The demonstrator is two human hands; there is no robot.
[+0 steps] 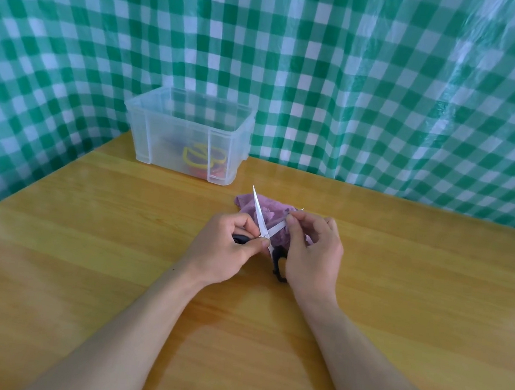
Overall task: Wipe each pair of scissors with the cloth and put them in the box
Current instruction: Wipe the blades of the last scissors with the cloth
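A pair of black-handled scissors (pixel 259 214) is spread open above the table, one blade pointing up and away. My left hand (pixel 228 252) grips one black handle near the pivot. My right hand (pixel 312 248) pinches the other blade near its tip, with the purple cloth (pixel 250 205) lying under and behind it. The second black handle shows below my right palm. The clear plastic box (pixel 189 133) stands at the back of the table, and through its wall I see yellow-handled and red-handled scissors (pixel 202 159) inside.
The wooden table (pixel 86 240) stretches wide on both sides of my hands. A green and white checked plastic sheet (pixel 357 78) hangs as a backdrop behind the table and along its left edge.
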